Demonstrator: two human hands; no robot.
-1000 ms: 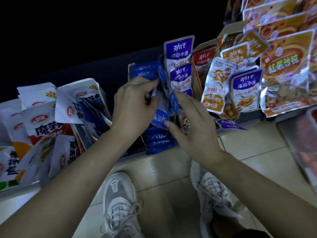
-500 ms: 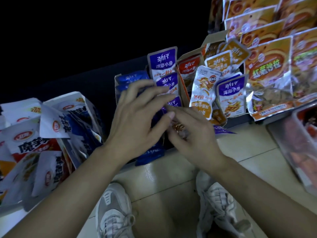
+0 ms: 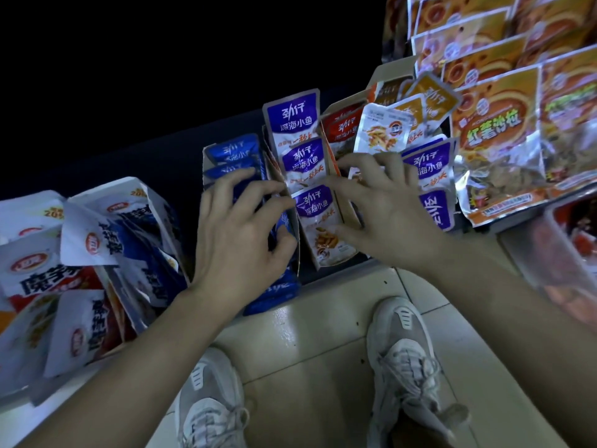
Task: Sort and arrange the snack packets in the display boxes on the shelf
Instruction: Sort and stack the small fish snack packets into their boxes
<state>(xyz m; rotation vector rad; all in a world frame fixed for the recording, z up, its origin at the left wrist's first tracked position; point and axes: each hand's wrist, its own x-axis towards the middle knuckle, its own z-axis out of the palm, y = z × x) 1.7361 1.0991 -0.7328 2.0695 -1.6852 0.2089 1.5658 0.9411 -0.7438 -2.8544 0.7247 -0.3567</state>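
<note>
At the front edge of the shelf (image 3: pixel 151 163), left hand (image 3: pixel 239 234) down on the blue packets (image 3: pixel 231 150) in the leftmost display box (image 3: pixel 205 163): fingers half curled and spread over the stack, thumb pinching one blue packet against the cardboard divider (image 3: pixel 296 250). Just past that divider, three purple packets (image 3: pixel 302 156) upright in an overlapping row, white lower halves, a fish snack printed on the front one. On the row's far side, right hand (image 3: pixel 387 215) with fingers bent and fanned wide, gripping nothing, index tip touching the row's edge, thumb resting on the lowest packet. Behind the knuckles, a red packet (image 3: pixel 342 124), a white-and-orange packet (image 3: pixel 384 130) and more purple ones, tilted, jumbled, partly covered. Lower blue packets hidden under the left palm. Back of the shelf lost in darkness. White-and-red bags (image 3: pixel 32 276) at the left end cut off by the frame.
</note>
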